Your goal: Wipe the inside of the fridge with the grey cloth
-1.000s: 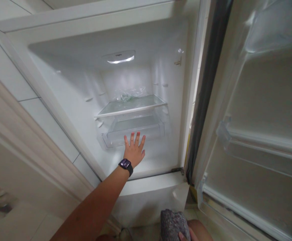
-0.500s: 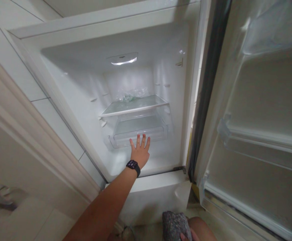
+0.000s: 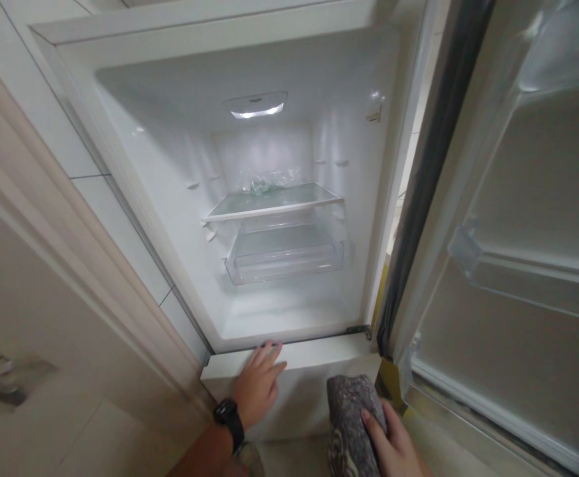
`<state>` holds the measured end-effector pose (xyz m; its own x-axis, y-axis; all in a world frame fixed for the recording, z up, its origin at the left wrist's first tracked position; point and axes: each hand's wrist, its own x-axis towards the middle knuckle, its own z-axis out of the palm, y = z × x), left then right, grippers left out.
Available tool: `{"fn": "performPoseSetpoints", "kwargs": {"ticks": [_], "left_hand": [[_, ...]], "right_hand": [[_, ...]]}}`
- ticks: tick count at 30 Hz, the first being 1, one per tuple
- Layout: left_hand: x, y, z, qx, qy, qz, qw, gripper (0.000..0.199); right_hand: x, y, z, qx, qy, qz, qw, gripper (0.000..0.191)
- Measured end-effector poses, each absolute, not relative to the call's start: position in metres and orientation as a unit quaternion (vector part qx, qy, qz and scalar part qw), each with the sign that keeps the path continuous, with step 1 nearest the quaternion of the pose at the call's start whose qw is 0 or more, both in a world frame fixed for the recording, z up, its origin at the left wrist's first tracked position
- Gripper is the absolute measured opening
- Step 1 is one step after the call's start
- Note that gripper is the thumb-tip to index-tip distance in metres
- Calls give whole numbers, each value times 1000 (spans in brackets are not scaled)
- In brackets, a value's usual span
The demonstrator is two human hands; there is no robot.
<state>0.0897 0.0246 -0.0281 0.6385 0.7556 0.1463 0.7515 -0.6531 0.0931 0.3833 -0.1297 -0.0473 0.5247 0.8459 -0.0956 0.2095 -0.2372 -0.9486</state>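
My left hand [image 3: 258, 383], with a black watch on its wrist, rests its spread fingers on the top edge of the white lower drawer front [image 3: 314, 354], holding nothing. My right hand [image 3: 393, 434] grips a folded grey speckled cloth [image 3: 353, 421] at the lower right, thumb on top. Beyond them stands the open fridge compartment. A glass shelf [image 3: 274, 200] inside bears a crumpled clear and green plastic bag [image 3: 269, 181]. Below that shelf is a clear plastic drawer [image 3: 289, 262].
The fridge door [image 3: 528, 218] stands open on the right, with clear door racks [image 3: 532, 278]. A pale door frame [image 3: 71, 232] runs along the left. A lit lamp [image 3: 257, 109] is in the fridge ceiling. A dark brush-like object [image 3: 6, 395] lies at the lower left.
My left hand has come down and back from before the clear drawer to the lower drawer front. My right hand and the cloth have risen further into view. The view has shifted slightly.
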Motion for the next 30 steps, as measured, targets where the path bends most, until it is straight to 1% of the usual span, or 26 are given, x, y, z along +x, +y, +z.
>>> {"fn": "performPoseSetpoints", "kwargs": {"ticks": [1, 2, 4, 6, 8, 9, 10, 13, 14, 16, 19, 24, 27, 30], "left_hand": [[71, 11, -49, 905, 420, 52, 28, 93], [53, -1, -68, 903, 426, 38, 30, 101], [22, -23, -96, 900, 434, 32, 27, 100], [-1, -42, -114, 887, 460, 38, 35, 93], [-14, -59, -129, 867, 493, 36, 61, 87], [-18, -67, -135, 858, 508, 27, 79, 85], [-21, -74, -141, 845, 525, 12, 97, 84], [-23, -90, -152, 808, 570, -35, 144, 76], [-24, -92, -152, 796, 584, -41, 154, 73], [-29, -91, -149, 772, 611, -40, 171, 67], [-39, -85, -144, 737, 644, -26, 203, 57], [-42, -79, -146, 735, 635, 49, 233, 44], [-31, -73, -152, 719, 652, 32, 236, 41], [-22, -61, -161, 706, 667, -16, 239, 42]], "right_hand": [[383, -114, -32, -711, -370, 311, 511, 57], [382, -96, -16, -700, -383, 299, 523, 60], [380, -56, 11, -712, -407, 228, 524, 65], [377, -14, 28, -738, -408, 163, 512, 69], [372, 23, 32, -720, -454, 100, 516, 62], [369, 37, 31, -710, -494, 73, 496, 59], [365, 49, 27, -710, -534, 52, 457, 57], [355, 67, 8, -747, -607, 20, 272, 61], [353, 68, 2, -757, -613, 9, 225, 62], [353, 69, -8, -760, -624, -18, 180, 63], [359, 77, -9, -765, -622, -45, 161, 59], [366, 129, 7, -815, -554, 3, 168, 52], [349, 171, 13, -824, -538, 19, 177, 52], [303, 207, 16, -797, -574, 28, 183, 50]]}}
